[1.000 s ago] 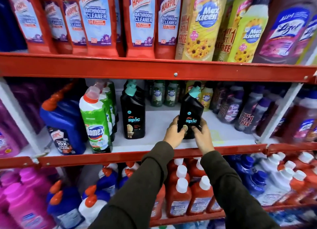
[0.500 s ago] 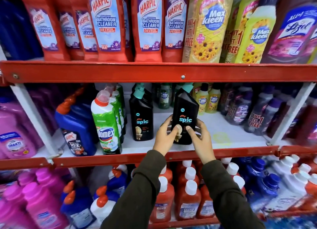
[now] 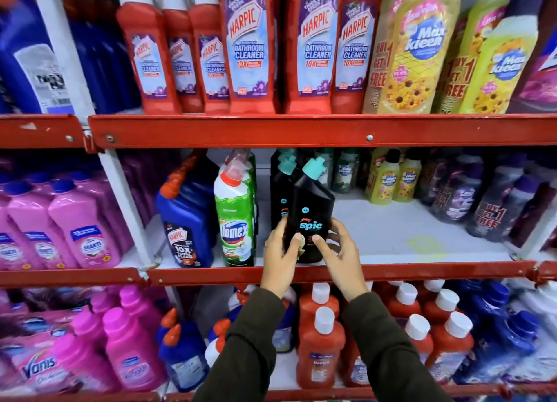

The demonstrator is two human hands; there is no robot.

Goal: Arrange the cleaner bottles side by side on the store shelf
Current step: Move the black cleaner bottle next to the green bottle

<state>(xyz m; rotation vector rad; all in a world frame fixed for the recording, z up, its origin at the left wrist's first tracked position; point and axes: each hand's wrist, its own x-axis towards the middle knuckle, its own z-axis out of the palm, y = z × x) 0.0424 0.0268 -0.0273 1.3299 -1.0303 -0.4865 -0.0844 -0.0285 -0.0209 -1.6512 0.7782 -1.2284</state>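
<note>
the left hand (image 3: 281, 251) and the right hand (image 3: 339, 251) close on the lower body of a black spic bottle (image 3: 310, 217) from either side, thumbs pressed flat on its front label and fingers wrapped behind — a two-sided clamp that likely serves to steer the base and keep the label facing out. the bottle leans a little, its teal cap (image 3: 314, 168) tipped toward 1 o'clock, and whether its foot rests on the shelf (image 3: 422, 238) cannot be told behind the hands. just at its 10 o'clock stands a second black bottle (image 3: 278, 196) of the same kind, partly hidden, so the held one seems meant to settle at its 3 o'clock. further toward 9 o'clock a green domex bottle (image 3: 236, 220) and a blue harpic bottle (image 3: 187, 220) stand at the shelf's front edge — a row the spic pair would extend. toward 3 o'clock the white shelf lies bare.
</note>
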